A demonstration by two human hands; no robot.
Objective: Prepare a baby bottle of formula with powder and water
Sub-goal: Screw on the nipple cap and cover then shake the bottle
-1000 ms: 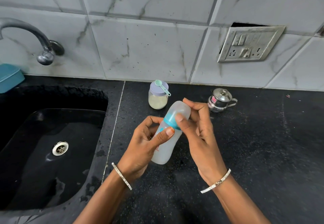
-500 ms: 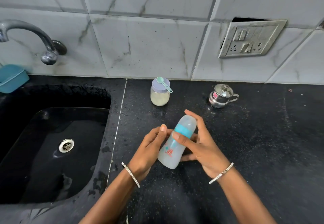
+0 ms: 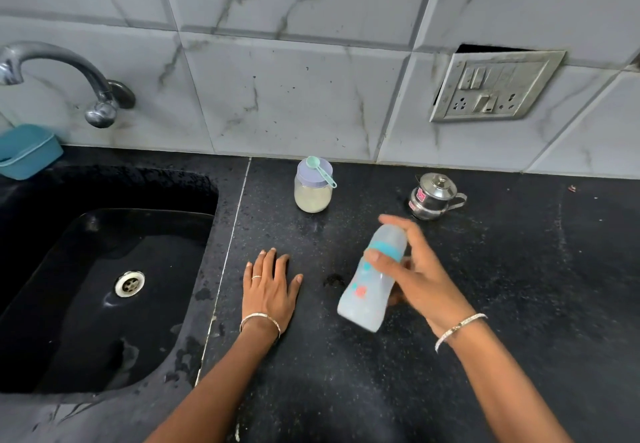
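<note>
Right hand [image 3: 426,283], fingers gripping baby bottle [image 3: 367,290], cap end up-right, left hand [image 3: 268,290] flat on counter [image 3: 519,286]

Soft even daylight, sharp focus, wide-angle bending at edges — baby bottle [image 3: 372,281] slightly motion-blurred

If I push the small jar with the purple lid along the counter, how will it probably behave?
The jar looks squat and broad-based, so it would probably slide, not tip. The green scoop seems to rest loose on its lid, handle overhanging, so it may drop off. Pale powder fills much of it, so likely some weight.
</note>
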